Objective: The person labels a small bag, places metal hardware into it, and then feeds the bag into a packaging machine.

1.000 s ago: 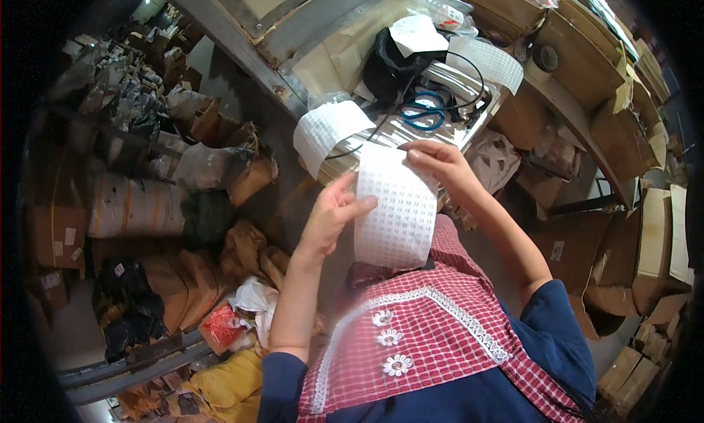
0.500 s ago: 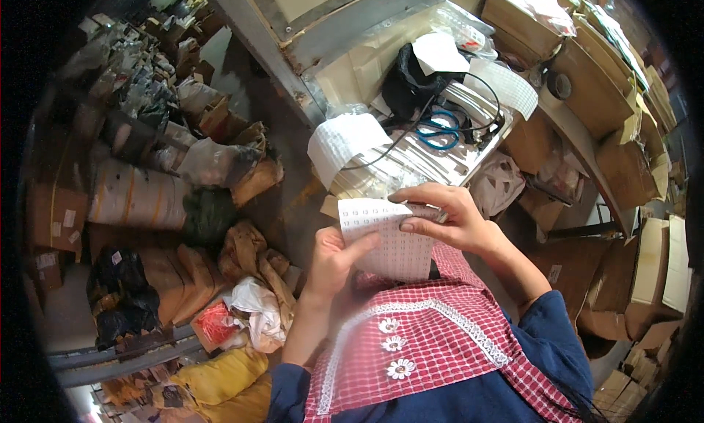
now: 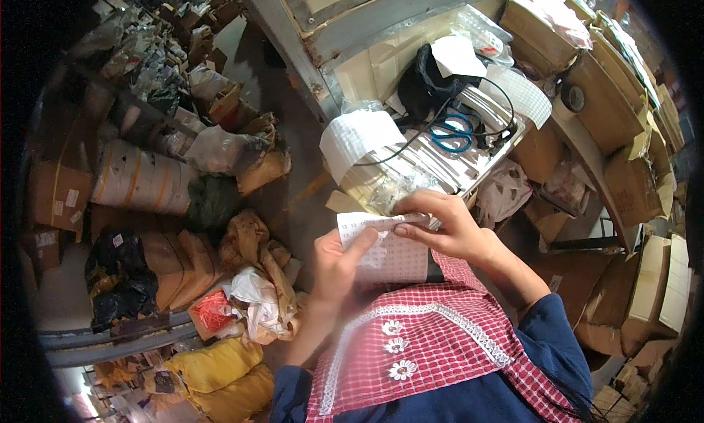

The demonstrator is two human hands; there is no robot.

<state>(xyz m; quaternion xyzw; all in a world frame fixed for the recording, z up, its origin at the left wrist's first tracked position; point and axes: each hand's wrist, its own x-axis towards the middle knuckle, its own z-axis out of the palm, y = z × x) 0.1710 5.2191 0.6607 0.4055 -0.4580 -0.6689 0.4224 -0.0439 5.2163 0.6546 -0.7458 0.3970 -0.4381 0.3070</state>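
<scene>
Between my two hands is a white sheet of printed stickers (image 3: 389, 263), covered in rows of small figures. My left hand (image 3: 337, 262) grips its left side, the thumb lying across the front. At the upper right edge, my right hand (image 3: 447, 229) pinches the sheet between thumb and fingers, and the top there looks folded or curled over. Just beyond my hands stands a table with a stack of papers (image 3: 455, 170). Blue-handled scissors (image 3: 452, 133) lie on that stack, beside a black cloth bag (image 3: 425, 82) and a dark cord.
Curled white sticker sheets (image 3: 361, 138) hang over the table's left end. Cardboard boxes (image 3: 605, 104) and a tape roll (image 3: 572, 97) are at the right. On the left floor lie a wrapped white roll (image 3: 139, 177), black plastic bags (image 3: 121, 276) and yellow sacks (image 3: 220, 375).
The sheet's upper edge is folded down more, and my right hand has come slightly lower and closer to my left thumb. The view has shifted a little, moving the surroundings right.
</scene>
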